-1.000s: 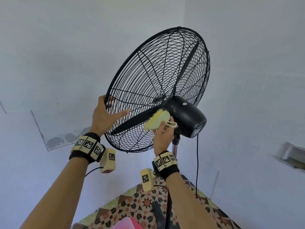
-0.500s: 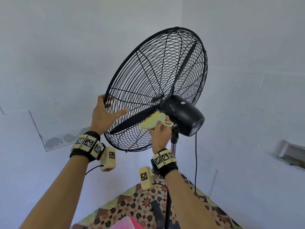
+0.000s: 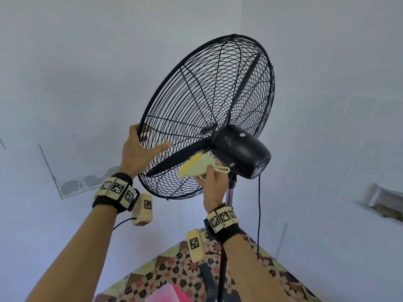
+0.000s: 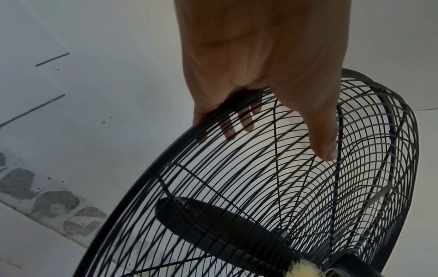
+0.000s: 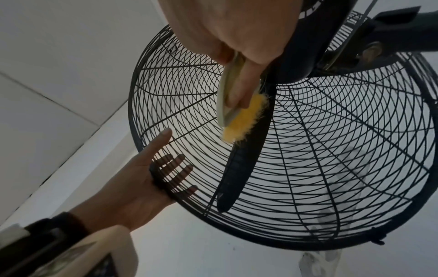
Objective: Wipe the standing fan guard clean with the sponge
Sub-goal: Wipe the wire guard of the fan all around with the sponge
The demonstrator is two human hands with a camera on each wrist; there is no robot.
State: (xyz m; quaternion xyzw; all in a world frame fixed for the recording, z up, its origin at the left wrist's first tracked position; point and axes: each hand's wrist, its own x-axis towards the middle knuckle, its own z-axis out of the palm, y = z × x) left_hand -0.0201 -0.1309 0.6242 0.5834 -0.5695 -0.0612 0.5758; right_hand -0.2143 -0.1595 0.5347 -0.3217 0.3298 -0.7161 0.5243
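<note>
At centre frame in the head view, a right hand [image 3: 212, 188] grips a pale green, yellow-fringed sponge [image 3: 196, 166] against the black wire guard [image 3: 196, 101] of a standing fan, just beside the black motor housing [image 3: 242, 151]. The left hand [image 3: 137, 153] clasps the guard's rim at left (fingers hooked over the front, thumb stretched across the wires).

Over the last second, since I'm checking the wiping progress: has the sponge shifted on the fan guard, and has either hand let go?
The sponge, held by the right hand, slid a little down and left along the rear guard, away from the motor housing. Nothing was taken or released. The left hand keeps gripping the guard's rim as before.
</note>
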